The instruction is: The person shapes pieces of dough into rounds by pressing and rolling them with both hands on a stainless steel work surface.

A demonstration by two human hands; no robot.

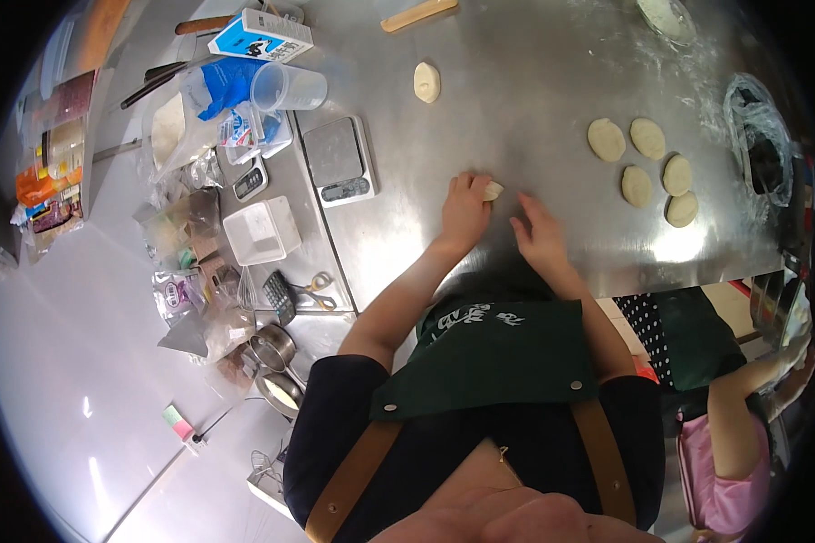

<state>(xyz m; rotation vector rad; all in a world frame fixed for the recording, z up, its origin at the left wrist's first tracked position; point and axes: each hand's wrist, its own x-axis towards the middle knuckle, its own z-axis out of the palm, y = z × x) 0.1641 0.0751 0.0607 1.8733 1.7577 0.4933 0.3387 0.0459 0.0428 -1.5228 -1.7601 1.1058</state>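
Note:
My left hand (466, 213) is curled over a small pale dough piece (493, 192) on the steel table (525, 63), its fingers closed on it. Just to the right, my right hand (539, 235) is open, fingers slightly bent and apart from the dough. Farther up the table lies a lone oval dough piece (426, 81). Several flattened dough rounds (607, 140) sit grouped at the right.
Left are a scale (340, 154), measuring cup (294, 88), carton (261, 36), plastic container (261, 231), scissors (317, 290) and bags. A wooden stick (418, 14) lies beyond; a bowl (663, 20) and plastic-covered container (753, 136) are right. A co-worker's pink sleeve (724, 484) shows lower right.

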